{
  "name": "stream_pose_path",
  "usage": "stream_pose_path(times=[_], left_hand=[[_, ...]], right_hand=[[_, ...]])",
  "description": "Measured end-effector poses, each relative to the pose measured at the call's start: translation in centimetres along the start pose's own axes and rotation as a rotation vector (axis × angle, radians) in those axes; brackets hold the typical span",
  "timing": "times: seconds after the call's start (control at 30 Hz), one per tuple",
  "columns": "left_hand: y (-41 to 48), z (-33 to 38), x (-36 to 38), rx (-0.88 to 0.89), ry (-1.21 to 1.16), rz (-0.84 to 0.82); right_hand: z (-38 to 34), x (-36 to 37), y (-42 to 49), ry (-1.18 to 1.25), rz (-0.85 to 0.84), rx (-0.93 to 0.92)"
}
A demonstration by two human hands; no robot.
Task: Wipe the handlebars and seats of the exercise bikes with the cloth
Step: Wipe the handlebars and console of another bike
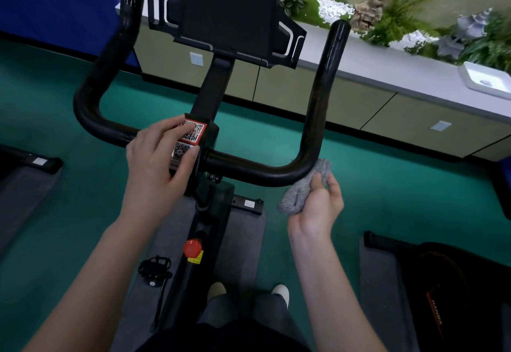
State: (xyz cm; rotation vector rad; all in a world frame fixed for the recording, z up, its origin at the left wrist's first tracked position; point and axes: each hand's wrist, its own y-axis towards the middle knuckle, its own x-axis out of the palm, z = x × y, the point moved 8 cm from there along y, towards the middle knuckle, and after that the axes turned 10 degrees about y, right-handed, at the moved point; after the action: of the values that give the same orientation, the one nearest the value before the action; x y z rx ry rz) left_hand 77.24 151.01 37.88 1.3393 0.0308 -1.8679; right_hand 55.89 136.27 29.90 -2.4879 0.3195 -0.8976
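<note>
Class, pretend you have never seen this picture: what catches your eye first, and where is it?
The black handlebar fills the middle, with the left hand resting on the stickers at its centre. At its lower right bend the right hand holds a grey cloth against it. Below, a red knob stands out on the frame.

1. The left grip (163, 158) and the right grip (318, 199) are bare.
2. Both forearms (91, 282) are bare too, along all the length that shows.
3. A black top (221, 338) covers the body at the lower edge of the view.
4. The trousers (266, 310) are grey with a blue tone and hang loosely.
5. The shoes (281, 292) are pale, near white, with rounded toes; only the front parts show.
</note>
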Motion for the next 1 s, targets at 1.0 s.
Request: stream_pose_path(times=[1.0], left_hand=[[0.1, 11.9, 6.5, 0.223, 0.023, -0.126]], right_hand=[[-7.0, 6.3, 2.5, -0.653, -0.423, -0.750]])
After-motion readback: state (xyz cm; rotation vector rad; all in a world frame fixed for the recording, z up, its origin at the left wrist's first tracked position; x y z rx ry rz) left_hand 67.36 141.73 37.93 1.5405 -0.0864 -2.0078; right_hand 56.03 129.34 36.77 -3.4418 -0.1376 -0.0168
